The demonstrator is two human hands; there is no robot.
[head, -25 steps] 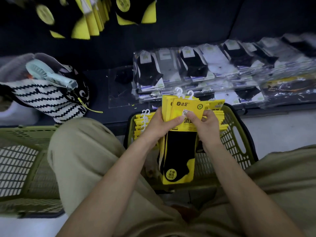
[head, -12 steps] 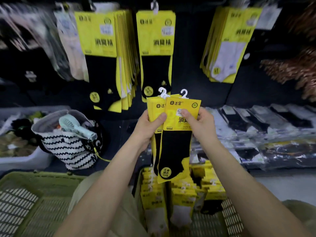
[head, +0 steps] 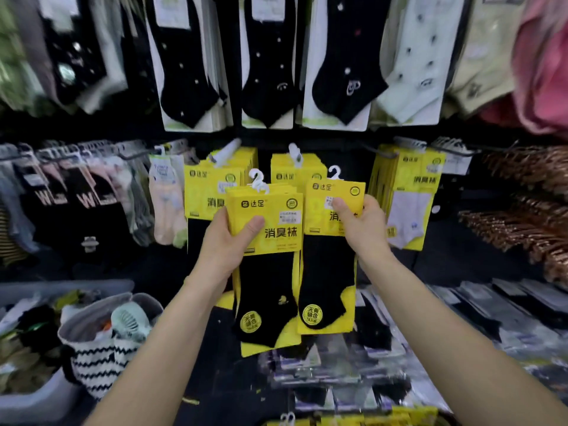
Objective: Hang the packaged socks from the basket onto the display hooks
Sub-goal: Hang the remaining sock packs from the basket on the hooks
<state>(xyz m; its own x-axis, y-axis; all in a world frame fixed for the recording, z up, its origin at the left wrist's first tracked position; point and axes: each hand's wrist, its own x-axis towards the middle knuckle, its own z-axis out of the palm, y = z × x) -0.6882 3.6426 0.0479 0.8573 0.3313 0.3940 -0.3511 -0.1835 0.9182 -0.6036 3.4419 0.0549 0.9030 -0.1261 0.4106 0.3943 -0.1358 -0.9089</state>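
Head view: each pack is a yellow card carrying a black ankle sock, with a white plastic hanger on top. The left hand (head: 226, 241) grips a stack (head: 270, 238) of them, thumb across the front card, fingers hidden behind. The right hand (head: 361, 222) pinches a single pack (head: 329, 259) near its top, thumb in front. It is held just beside the stack, before the hung packs (head: 209, 192) on the hooks (head: 226, 153). More packs (head: 353, 421) at the bottom edge are cut off and blurred.
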